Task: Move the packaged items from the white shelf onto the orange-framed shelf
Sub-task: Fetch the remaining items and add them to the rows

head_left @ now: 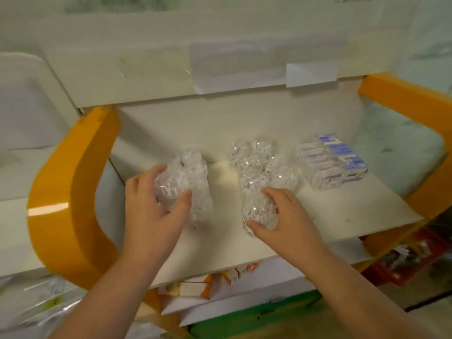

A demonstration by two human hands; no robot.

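The orange-framed shelf (73, 182) has a white board (342, 206) in front of me. My left hand (151, 206) grips a clear plastic pack of white items (190, 177) standing on the board at its left. My right hand (283, 216) holds a second clear pack (256, 204) near the board's middle. Behind that one lie more clear packs (256, 155). A stack of blue-and-white packaged items (335, 162) stands at the right of the board.
A white panel with taped paper labels (234, 69) overhangs the back of the board. Orange-and-white boxes (195, 287) sit on the level below. A white shelf unit (24, 133) stands at the left. Red crates (415, 260) sit low at the right.
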